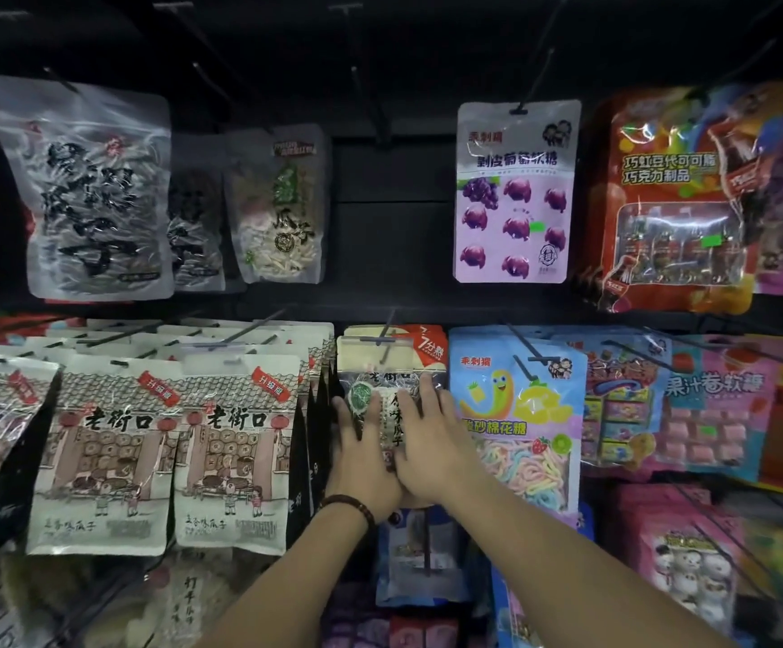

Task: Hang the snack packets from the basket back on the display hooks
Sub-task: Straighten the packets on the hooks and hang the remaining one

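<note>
Your 2 hands press flat against a seed packet [387, 367] hanging on a hook [385, 341] in the middle row of a dark display rack, between the white roof-print packets [235, 441] and a blue candy packet [515, 413]. The risk from here: push too hard or off-centre and the packet's hang hole could tear or ride off the hook's tip, and the crowded neighbours on either side could be knocked askew; the packet behind it might also bunch up rather than slide back. Your left hand [361, 460], a bead bracelet [347, 505] at its wrist, lies palm-down on the packet's lower left, fingers spread upward over the green seal. Your right hand [431, 441] lies just beside it, thumbs nearly touching, fingers reaching toward the packet's upper right edge. Both hands are flattened and spread, gripping nothing, with forearms extended up from the lower frame. The basket is out of sight.
</note>
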The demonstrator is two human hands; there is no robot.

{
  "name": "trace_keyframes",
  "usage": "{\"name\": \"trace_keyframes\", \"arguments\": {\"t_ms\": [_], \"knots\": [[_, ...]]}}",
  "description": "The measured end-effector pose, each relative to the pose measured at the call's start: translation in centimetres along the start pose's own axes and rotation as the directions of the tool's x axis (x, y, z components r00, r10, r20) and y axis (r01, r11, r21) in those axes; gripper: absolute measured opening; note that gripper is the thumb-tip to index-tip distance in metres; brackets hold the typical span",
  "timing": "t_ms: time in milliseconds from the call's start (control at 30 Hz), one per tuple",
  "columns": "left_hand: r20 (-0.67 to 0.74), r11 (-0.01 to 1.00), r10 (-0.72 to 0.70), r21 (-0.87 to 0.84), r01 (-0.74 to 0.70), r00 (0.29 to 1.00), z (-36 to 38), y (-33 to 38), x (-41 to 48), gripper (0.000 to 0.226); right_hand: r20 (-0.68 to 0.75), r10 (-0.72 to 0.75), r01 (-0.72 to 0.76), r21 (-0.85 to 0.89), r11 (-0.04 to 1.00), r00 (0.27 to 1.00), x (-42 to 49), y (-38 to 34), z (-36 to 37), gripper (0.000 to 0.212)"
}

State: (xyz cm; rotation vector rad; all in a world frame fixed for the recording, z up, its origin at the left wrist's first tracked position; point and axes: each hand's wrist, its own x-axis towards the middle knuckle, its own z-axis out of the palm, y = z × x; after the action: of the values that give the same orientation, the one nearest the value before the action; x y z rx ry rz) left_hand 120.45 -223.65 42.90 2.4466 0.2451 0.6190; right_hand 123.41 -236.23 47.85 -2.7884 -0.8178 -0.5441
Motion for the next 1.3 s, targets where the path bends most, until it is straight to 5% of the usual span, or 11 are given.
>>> {"name": "trace_keyframes", "arguments": {"t_ms": [300,467,567,667,767,967,1300], "knots": [[0.019,0.999,0.018,0.035,-0.019,1.0,-0.5,0.5,-1.9,0.119,0.029,-0.015,0.015,-0.006,1.0,0.999,-1.1,0.0,0.3,0.092],[0.034,0.999,0.051,0.0,-0.051,0.998,-3.4,0.9,-5.9,0.094,-0.01,-0.055,0.056,0.063,0.996,0.998,-2.3,-2.0,-0.1,0.087],[-0.078,0.985,0.171,0.025,-0.17,0.982,-6.3,-0.1,-8.4,0.06,-0.035,-0.098,0.102,0.134,0.986,0.995,-3.2,-4.4,-0.2,0.077],[-0.263,0.938,0.267,0.29,-0.188,0.927,-9.5,-2.7,-9.7,0.036,-0.127,-0.19,0.208,0.148,0.967,0.974,-4.2,-7.1,-0.2,0.063],[-0.31,0.882,0.23,0.467,-0.063,0.923,-11.8,-6.0,-10.1,0.07,-0.113,-0.288,0.3,0.107,0.948,0.951,-4.6,-9.4,0.2,0.069],[-0.108,0.8,0.007,0.597,0.059,0.994,-12.7,-11.5,-9.3,0.144,-0.052,-0.408,0.407,-0.025,0.913,0.912,-4.3,-12.9,1.9,0.097],[-0.101,0.776,0.041,0.63,0.032,0.994,-12.7,-13.4,-5.2,0.144,-0.01,-0.346,0.345,-0.046,0.937,0.938,-1.0,-13.8,3.6,0.119]]}}
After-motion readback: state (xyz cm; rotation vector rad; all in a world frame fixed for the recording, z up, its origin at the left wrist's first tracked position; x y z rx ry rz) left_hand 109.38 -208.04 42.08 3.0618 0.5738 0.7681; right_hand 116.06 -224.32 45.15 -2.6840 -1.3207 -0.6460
